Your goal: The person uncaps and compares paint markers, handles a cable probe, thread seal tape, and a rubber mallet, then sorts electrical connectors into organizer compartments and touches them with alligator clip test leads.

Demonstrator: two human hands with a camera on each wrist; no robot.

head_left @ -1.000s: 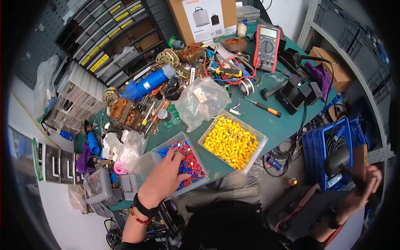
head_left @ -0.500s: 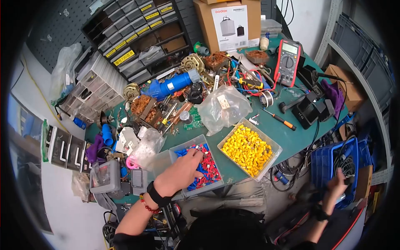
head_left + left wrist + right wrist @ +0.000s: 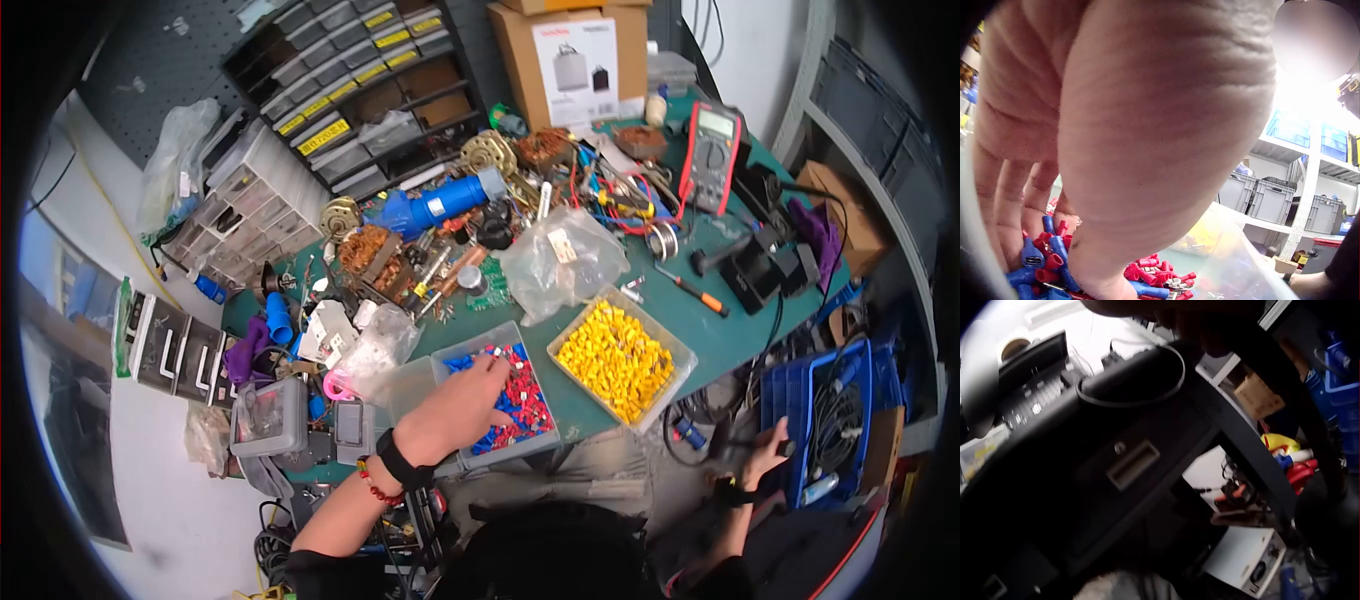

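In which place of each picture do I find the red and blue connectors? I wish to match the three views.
Head: just below the centre, the red and blue connectors lie under the left hand.
Left wrist: along the bottom edge, from the left to just past the middle.
Right wrist: not in view.
Shared landmark: the left hand, in the head and left wrist views only.

an electrical workshop, by its look: a green bench [image 3: 720,345] holds a multimeter [image 3: 711,157], a screwdriver [image 3: 712,302], a spool of wire [image 3: 662,241] and many red and blue connectors [image 3: 528,397], with labelled parts drawers [image 3: 328,82] and a pegboard [image 3: 160,80] behind.
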